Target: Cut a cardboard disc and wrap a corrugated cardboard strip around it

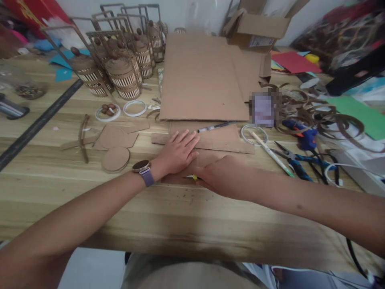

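Note:
My left hand lies flat with fingers spread on a long cardboard strip and the brown cardboard under it. A watch with a purple band is on that wrist. My right hand is closed round a utility knife; only a bit of yellow and the thin blade show, pointing left near the cardboard's front edge. The rest of the knife is hidden by my fingers. Just beyond my left fingertips lies a pen, beside a large cardboard sheet.
Cardboard discs and offcuts lie left. Several slatted lanterns with tall handles stand at the back left. To the right are tape rolls, a white marker, pliers, a blue glue gun and coiled brown strips.

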A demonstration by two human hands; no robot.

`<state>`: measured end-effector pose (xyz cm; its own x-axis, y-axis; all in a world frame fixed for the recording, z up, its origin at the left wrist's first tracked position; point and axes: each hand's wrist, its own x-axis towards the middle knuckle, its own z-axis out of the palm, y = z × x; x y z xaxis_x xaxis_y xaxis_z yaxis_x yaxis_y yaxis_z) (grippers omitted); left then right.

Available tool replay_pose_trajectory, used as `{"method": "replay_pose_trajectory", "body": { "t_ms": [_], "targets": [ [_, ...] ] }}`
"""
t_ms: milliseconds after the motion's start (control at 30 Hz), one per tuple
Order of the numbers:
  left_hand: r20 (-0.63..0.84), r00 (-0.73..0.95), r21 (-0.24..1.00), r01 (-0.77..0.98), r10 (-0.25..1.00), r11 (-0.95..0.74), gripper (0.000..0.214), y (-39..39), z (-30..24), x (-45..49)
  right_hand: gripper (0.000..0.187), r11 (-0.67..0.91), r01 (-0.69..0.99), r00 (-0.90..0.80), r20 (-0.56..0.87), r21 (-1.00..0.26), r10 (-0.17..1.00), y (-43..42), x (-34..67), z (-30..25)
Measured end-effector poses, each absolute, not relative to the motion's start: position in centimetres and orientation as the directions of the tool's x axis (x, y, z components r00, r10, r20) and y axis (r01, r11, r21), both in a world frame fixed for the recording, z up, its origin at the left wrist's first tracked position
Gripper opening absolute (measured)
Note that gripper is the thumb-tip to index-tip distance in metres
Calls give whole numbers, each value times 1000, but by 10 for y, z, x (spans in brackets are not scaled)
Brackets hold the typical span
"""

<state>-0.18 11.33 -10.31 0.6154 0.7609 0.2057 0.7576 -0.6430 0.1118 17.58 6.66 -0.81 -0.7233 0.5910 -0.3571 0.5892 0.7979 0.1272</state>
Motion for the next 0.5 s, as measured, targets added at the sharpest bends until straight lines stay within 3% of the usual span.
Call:
{"method": "replay_pose_trajectory", "body": {
  "t_ms": [267,500],
  "targets": [
    [221,609,102,763,762,-639,53,112,-102,0,30,838,509,-750,-377,197,544,68,161,-10],
    [191,604,122,767,773,-630,54,111,-99,1,28,822,547,-711,-429,159,557,69,159,-13]
  ]
}}
